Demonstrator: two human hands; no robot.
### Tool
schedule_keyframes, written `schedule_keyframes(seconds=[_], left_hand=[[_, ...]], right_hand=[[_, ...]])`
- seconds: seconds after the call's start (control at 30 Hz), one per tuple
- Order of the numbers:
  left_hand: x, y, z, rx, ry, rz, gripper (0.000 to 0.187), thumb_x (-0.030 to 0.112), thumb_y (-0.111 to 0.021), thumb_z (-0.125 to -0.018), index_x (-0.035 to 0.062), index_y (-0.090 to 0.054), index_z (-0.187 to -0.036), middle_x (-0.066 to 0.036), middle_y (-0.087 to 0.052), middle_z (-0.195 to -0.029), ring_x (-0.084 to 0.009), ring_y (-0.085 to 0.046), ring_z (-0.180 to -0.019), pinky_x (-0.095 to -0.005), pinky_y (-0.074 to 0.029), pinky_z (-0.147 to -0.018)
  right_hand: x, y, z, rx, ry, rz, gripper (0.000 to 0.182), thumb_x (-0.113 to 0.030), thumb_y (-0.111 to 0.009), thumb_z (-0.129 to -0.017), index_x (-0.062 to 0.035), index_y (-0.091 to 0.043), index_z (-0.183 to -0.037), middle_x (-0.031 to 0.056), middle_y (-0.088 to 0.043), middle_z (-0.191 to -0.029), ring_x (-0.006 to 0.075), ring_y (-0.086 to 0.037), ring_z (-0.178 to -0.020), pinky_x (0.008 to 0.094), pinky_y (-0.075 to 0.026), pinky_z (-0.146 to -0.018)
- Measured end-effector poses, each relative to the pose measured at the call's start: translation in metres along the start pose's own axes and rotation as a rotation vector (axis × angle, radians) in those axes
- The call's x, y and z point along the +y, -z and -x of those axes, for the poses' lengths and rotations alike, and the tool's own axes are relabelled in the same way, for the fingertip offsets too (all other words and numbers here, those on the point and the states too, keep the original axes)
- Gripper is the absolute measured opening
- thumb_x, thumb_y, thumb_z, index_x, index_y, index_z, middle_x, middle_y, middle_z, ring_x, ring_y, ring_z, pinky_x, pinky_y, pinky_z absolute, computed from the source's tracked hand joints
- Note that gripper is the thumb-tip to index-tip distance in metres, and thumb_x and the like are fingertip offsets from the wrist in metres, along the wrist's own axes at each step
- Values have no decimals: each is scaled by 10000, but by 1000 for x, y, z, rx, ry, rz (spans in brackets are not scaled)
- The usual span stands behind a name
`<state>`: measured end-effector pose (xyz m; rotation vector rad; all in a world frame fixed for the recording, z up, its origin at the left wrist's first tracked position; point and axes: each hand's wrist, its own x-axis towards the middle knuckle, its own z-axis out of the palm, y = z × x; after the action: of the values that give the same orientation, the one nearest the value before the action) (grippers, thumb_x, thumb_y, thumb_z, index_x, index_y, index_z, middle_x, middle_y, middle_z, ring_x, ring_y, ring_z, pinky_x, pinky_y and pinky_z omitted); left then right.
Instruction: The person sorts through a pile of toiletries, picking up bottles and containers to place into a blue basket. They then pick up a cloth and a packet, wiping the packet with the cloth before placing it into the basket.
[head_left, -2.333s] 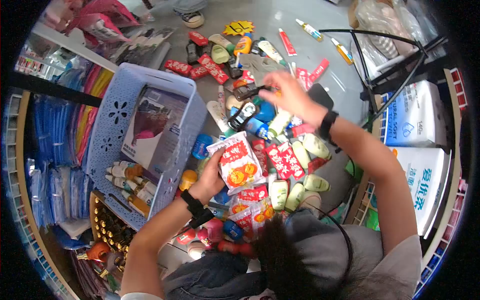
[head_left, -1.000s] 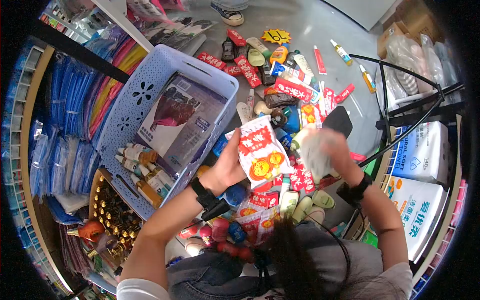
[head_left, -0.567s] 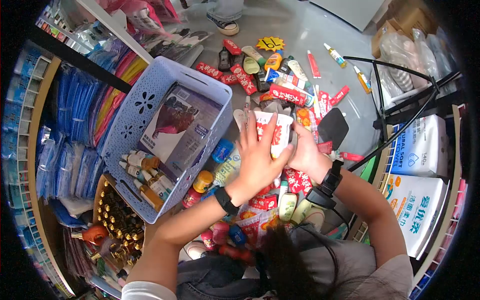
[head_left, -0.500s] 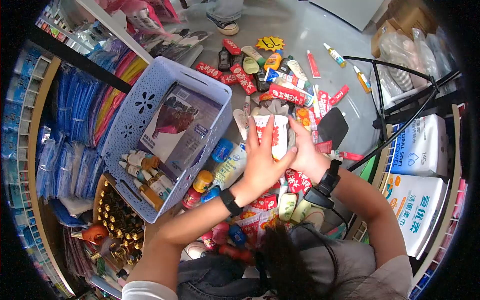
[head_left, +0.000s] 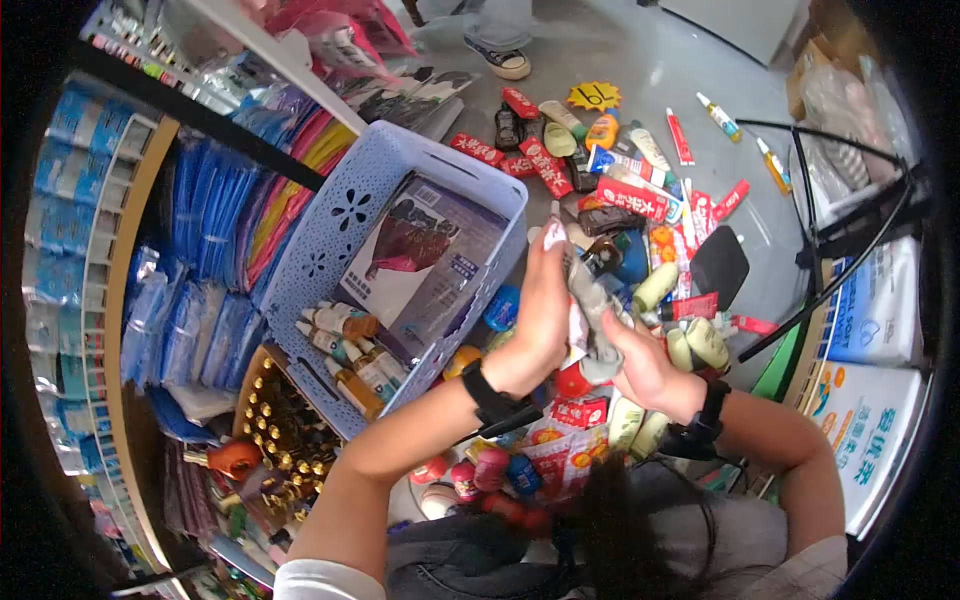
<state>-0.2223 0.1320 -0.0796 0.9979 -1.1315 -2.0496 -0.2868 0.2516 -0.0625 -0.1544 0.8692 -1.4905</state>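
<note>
Two palms, narrow gap: packet (head_left: 577,332) and grey cloth (head_left: 597,318) held between.
Left hand (head_left: 540,325) nearly straight, right hand (head_left: 650,372) slightly curved, above piled goods (head_left: 632,198). Left: basket (head_left: 345,178) containing bottles (head_left: 357,388), box (head_left: 425,265).

White towel packs (head_left: 869,425) sit at right, blue plastic packets (head_left: 213,205) at left.

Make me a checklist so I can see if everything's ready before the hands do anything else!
1. Left hand on the packet: ok.
2. Right hand on the gray cloth: ok.
3. Packet's front showing: not ok, it's turned nearly edge-on.
4. Packet fully sealed: cannot tell, hands and cloth hide most of it.
5. Floor under the hands free of stuff: not ok, bottles and tubes crowd it.
6. Other person's shoe away from the pile: ok, it's beyond it.
</note>
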Motion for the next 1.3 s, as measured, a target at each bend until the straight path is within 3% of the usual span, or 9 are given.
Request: schedule_keyframes(seconds=[0.1, 0.23, 0.37, 0.4, 0.5, 0.53, 0.67, 0.93, 1.3], left_hand=[[47, 18, 15, -69, 512, 346, 481, 509, -437, -879, 81, -538, -1073, -120, -616, -989, -270, -589, -925, -422, -454, -861], [123, 88, 26, -118, 339, 413, 502, 516, -508, -848, 84, -561, -1098, -95, -609, -1046, -263, -603, -927, -420, -504, -795], [238, 133, 78, 73, -467, -2477, 342, 260, -556, -813, 86, -568, -1107, -112, -619, -994, -271, -607, -883, -374, -499, -768], [249, 183, 107, 252, -827, -2607, 242, 200, -549, -803, 73, -585, -1006, -127, -626, -874, -291, -615, -801, -378, -493, -703], [283, 294, 200, 628, -329, -2953, 161, 180, -511, -848, 75, -578, -745, -130, -608, -662, -326, -620, -631, -407, -514, -560], [289, 305, 217, 759, 352, -2677, 226, 277, -495, -848, 71, -589, -864, -153, -643, -850, -318, -638, -791, -420, -527, -615], [263, 308, 244, 886, -206, 253, 536, 454, -459, -797, 81, -501, -1180, -156, -522, -1208, -295, -523, -1083, -441, -495, -803], [197, 221, 10, 285, 435, -326, 378, 401, -535, -851, 75, -570, -1038, -90, -614, -948, -249, -589, -900, -382, -505, -719], [56, 227, -157, 434, -104, -1183, 736, 457, -576, -824, -88, -398, -1287, -289, -463, -1272, -364, -432, -1220, -476, -349, -993]], right_hand=[[-5, -5, 18, -161, -121, -41, 438, -271, -400, -983, -28, -381, -1346, 99, -523, -1274, 192, -540, -1124, 341, -416, -974], [-24, -8, 17, -328, -203, -317, 510, -331, -409, -964, -26, -348, -1368, 122, -483, -1334, 239, -537, -1149, 369, -408, -1000], [-33, 39, -4, -189, -278, -484, 499, -373, -406, -947, -76, -408, -1348, 136, -519, -1300, 262, -588, -1066, 435, -462, -925], [-38, 44, -8, -151, -236, -523, 495, -380, -395, -947, -82, -419, -1340, 138, -531, -1285, 266, -595, -1052, 438, -467, -913], [-56, 55, -17, -138, -117, -611, 465, -380, -380, -946, -85, -474, -1292, 125, -576, -1228, 262, -607, -1025, 420, -473, -905], [-56, 63, -23, -100, -90, -633, 448, -375, -385, -945, -88, -495, -1271, 121, -589, -1207, 262, -607, -1025, 415, -472, -907], [-52, 83, -39, -67, -103, -621, 405, -363, -406, -940, -92, -554, -1203, 103, -619, -1152, 258, -612, -1014, 409, -470, -914], [-22, 84, -35, -79, -318, -635, 386, -362, -411, -944, -110, -572, -1188, 82, -644, -1114, 240, -636, -964, 449, -479, -879], [-23, 122, 7, -40, -297, -479, 485, -392, -383, -947, -80, -460, -1311, 113, -534, -1285, 253, -545, -1137, 410, -413, -980]])
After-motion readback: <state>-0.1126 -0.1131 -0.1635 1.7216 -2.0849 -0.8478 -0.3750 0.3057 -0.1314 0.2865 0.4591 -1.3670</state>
